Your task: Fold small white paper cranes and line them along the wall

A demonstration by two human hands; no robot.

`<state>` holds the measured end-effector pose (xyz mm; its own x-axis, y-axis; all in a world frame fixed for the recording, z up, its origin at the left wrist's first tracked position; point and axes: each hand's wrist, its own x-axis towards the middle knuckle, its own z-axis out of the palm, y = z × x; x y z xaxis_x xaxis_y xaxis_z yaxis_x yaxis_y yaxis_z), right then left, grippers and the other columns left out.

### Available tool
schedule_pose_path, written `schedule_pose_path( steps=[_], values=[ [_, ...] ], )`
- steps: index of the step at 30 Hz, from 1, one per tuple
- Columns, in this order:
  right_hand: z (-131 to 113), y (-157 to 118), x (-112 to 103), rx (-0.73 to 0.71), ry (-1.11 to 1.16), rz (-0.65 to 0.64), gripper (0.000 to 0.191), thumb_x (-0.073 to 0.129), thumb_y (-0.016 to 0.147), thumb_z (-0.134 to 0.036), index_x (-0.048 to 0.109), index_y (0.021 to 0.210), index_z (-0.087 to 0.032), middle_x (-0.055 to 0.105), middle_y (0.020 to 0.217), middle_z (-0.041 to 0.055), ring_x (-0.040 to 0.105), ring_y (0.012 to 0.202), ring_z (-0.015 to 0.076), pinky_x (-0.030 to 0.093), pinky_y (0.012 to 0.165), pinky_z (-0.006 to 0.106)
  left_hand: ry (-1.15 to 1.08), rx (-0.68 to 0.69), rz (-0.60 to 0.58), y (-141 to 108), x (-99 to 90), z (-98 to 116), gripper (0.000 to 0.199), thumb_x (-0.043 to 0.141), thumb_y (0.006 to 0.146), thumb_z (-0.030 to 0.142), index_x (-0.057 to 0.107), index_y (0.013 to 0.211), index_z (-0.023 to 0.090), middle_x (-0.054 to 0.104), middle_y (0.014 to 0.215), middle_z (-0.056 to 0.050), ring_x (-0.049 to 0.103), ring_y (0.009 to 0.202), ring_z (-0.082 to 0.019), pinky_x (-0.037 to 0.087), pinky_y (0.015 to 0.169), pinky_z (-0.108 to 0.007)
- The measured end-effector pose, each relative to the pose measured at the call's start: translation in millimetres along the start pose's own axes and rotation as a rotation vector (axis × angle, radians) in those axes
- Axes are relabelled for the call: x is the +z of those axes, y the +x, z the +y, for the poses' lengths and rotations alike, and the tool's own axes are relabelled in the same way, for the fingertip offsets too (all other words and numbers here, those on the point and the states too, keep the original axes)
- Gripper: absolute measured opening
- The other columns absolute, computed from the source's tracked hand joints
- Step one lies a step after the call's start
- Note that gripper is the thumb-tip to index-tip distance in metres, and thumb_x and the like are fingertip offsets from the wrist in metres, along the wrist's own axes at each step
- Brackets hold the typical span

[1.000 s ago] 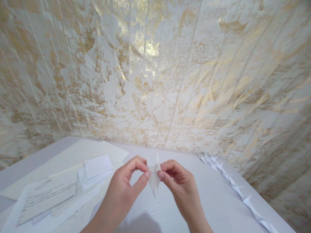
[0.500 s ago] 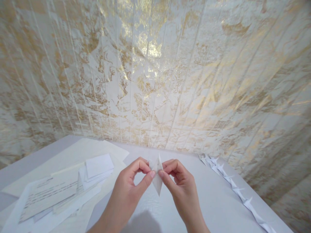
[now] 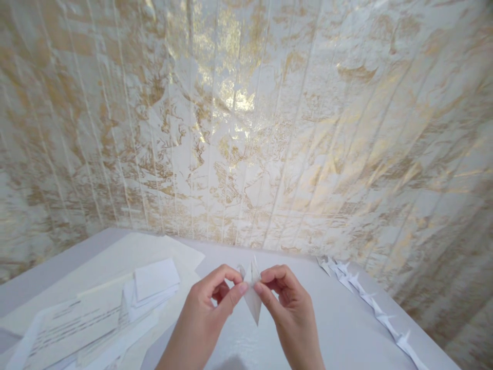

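A small white folded paper piece [image 3: 254, 303] with pointed ends is held upright over the table, its lower tip pointing down. My left hand [image 3: 215, 303] pinches its left side between thumb and index finger. On the other side, my right hand [image 3: 287, 303] pinches the right edge with thumb and forefinger. The upper part splits into narrow points that show between the fingertips. What the curled back fingers touch is hidden.
Loose papers and printed sheets [image 3: 80, 324] lie on the left, with small blank white pieces [image 3: 156, 277] on top. A row of folded white paper figures [image 3: 365, 298] runs along the right edge of the pale table [image 3: 327, 329]. A gold-patterned curtain [image 3: 246, 128] hangs behind.
The view has tilted up a little, so the table and hands sit lower. The paper's lower tip has swung slightly right, and the fingers have shifted a little on it.
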<state>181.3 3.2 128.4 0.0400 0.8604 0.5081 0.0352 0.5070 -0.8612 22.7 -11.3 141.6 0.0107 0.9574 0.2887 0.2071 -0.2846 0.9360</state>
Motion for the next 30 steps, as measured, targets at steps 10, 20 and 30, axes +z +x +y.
schedule_pose_path(
  steps=[10, 20, 30],
  values=[
    [4.1, -4.5, 5.7, -0.116, -0.088, 0.046, 0.009, 0.072, 0.082, -0.024, 0.063, 0.082, -0.021, 0.06, 0.074, -0.0009, 0.058, 0.071, 0.015, 0.049, 0.066, 0.024, -0.258, -0.037, -0.02, 0.1, 0.0, 0.0, 0.022, 0.066, 0.082, 0.039, 0.06, 0.073, 0.021, 0.053, 0.065, 0.005, 0.052, 0.057, -0.012, 0.045, 0.054, -0.021],
    [1.3, -4.3, 5.1, -0.004, 0.075, -0.011, 0.017, 0.072, 0.083, -0.032, 0.065, 0.095, -0.023, 0.059, 0.077, -0.0003, 0.058, 0.074, 0.016, 0.047, 0.068, 0.025, -0.331, 0.05, 0.018, -3.2, 0.3, 4.5, 0.023, 0.066, 0.081, 0.028, 0.056, 0.063, 0.02, 0.051, 0.065, 0.005, 0.053, 0.062, -0.012, 0.044, 0.061, -0.02],
    [-11.3, -8.7, 6.4, 0.089, -0.061, 0.02, 0.023, 0.069, 0.082, -0.037, 0.067, 0.069, -0.019, 0.047, 0.053, -0.0048, 0.042, 0.054, 0.0129, 0.034, 0.056, 0.025, -0.054, 0.295, 0.075, -4.3, 2.0, -12.5, 0.015, 0.061, 0.089, 0.022, 0.055, 0.075, 0.023, 0.059, 0.081, 0.004, 0.063, 0.077, -0.013, 0.051, 0.072, -0.02]
  ],
)
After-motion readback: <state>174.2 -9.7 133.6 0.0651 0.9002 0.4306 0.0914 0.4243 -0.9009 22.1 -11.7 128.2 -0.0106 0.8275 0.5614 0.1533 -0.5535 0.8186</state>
